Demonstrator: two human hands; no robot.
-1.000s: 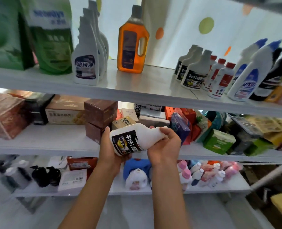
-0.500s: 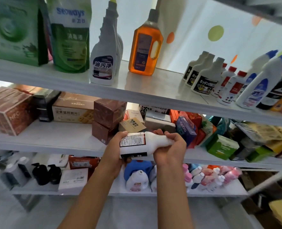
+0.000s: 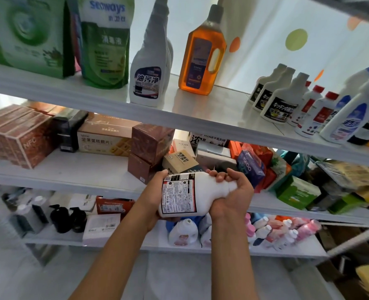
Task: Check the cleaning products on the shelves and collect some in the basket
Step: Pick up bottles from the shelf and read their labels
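Holding a white bottle (image 3: pixel 197 194) sideways in front of the middle shelf (image 3: pixel 75 176), both hands on it. Left hand (image 3: pixel 151 204) cups the base end, thumb hooked over the top edge and the other fingers wrapped underneath, mostly hidden by the bottle. Right hand (image 3: pixel 231 195) has its fingers curled round the neck end, so the cap is hidden inside the fist. Bottle lies on its side, base left, neck right, with the back label (image 3: pixel 178 194) facing up at the camera: tiny print, black and red border, too small to read.

Top shelf (image 3: pixel 200 113) has two green refill pouches (image 3: pixel 105 46) far left, then a white spray bottle (image 3: pixel 150 68) with a dark label, then an amber jug (image 3: pixel 202 55) with a handle. Further right sits a row of three white bottles with black labels (image 3: pixel 281 100) that look like the same product as the one in hand, then red-capped ones (image 3: pixel 318 113) and blue-capped ones (image 3: pixel 350 113) at the far right.

Middle shelf is brown boxes (image 3: pixel 19 137) on the left and mixed coloured packets (image 3: pixel 255 167) on the right. Bottom shelf (image 3: pixel 136 245) has black pump bottles (image 3: pixel 67 217) left, white jugs (image 3: pixel 183 233) just below the hands, pink-capped bottles (image 3: pixel 276 230) right.
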